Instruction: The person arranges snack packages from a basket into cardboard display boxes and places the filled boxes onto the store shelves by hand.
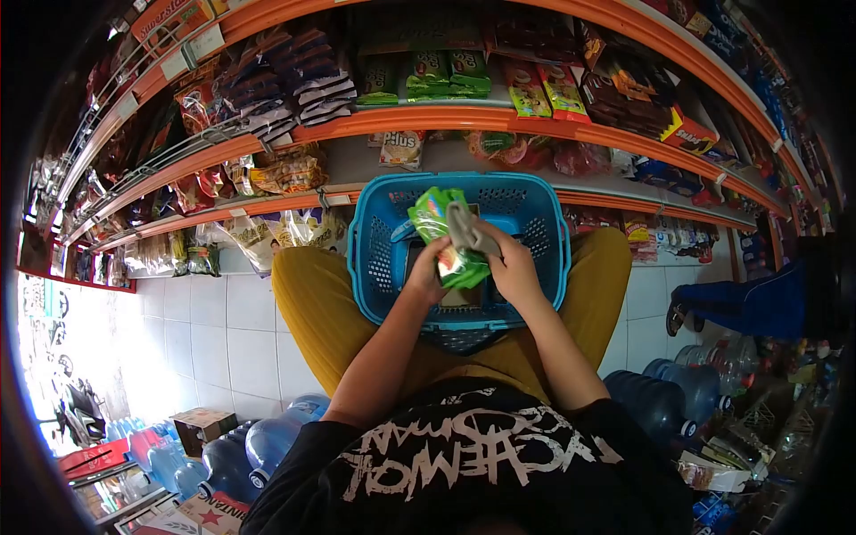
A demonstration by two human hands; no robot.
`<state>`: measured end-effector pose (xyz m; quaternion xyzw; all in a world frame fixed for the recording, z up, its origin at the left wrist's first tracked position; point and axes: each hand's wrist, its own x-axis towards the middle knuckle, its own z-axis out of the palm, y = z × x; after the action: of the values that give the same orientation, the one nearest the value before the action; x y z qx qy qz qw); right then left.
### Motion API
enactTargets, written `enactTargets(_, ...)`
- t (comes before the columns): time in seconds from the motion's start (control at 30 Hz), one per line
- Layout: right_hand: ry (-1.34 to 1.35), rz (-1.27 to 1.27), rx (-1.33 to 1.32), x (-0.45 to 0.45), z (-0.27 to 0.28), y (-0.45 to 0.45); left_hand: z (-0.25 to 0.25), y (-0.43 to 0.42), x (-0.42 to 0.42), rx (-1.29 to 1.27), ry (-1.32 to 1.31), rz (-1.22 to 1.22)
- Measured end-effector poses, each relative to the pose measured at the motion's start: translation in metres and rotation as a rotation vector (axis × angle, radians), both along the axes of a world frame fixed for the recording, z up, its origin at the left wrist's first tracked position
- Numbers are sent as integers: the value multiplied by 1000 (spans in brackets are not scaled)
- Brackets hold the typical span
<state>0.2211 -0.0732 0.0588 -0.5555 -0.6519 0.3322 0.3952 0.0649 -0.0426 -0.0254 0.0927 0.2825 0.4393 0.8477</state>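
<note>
Over a blue plastic basket (376, 301) between my knees, my left hand (428, 275) grips a green snack packet (434, 214) by its lower left side. My right hand (510, 269) is closed on a folded grey cloth (473, 234), which lies against the front of the packet. The packet is slightly blurred, so its print cannot be read. Inside the basket, beneath my hands, are a dark item and something brownish, mostly hidden.
Orange-edged shelves (428, 119) curve ahead, holding green packets (448, 73), purple packets (299, 76) and a Pilus packet (400, 149). Large blue water jugs (278, 437) stand behind me at left, and more jugs (655, 397) at right. A person's leg in dark blue (744, 308) is at right.
</note>
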Motion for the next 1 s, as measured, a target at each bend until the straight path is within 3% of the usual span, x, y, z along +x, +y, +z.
enactTargets(0.03,-37,98,91,-1,7,0,3,2,-3,-26,-95,63)
enactTargets(0.1,-72,186,49,4,27,-3,9,6,-15,-29,-7,94)
enactTargets(0.17,-41,407,-37,18,41,-2,13,11,-21,67,-141,51)
enactTargets(0.2,101,317,-428,24,58,-2,18,10,-20,10,-158,67)
enactTargets(0.23,98,318,-424,23,52,0,15,10,-19,14,-160,67)
enactTargets(0.3,457,-89,-132,22,22,4,8,9,-18,65,-73,55)
enactTargets(0.33,369,-130,-49,19,10,7,9,7,-20,151,-6,-40)
enactTargets(0.4,234,-82,-21,7,2,-3,1,7,-19,184,93,-184)
enactTargets(0.5,178,60,-50,15,6,-17,8,-1,-18,68,-43,8)
enactTargets(0.57,246,66,-298,32,2,-21,19,7,-22,50,-152,145)
enactTargets(0.6,467,-53,-375,28,11,-24,16,12,-20,63,-178,209)
enactTargets(0.63,461,-60,-372,26,8,-26,14,14,-21,122,-119,219)
enactTargets(0.7,777,-348,-554,26,-9,-29,17,10,-20,178,-83,149)
enactTargets(0.77,1071,-302,-759,27,-19,-30,28,-1,-6,281,49,138)
enactTargets(0.83,1117,-397,-672,32,-23,-25,29,-2,-4,380,197,134)
enactTargets(0.9,1275,-449,-487,43,-7,-19,19,9,-13,276,30,270)
enactTargets(0.97,998,-479,-169,40,30,-15,27,16,-25,236,34,325)
enactTargets(1.0,816,-446,-101,38,43,-15,33,14,-26,333,269,297)
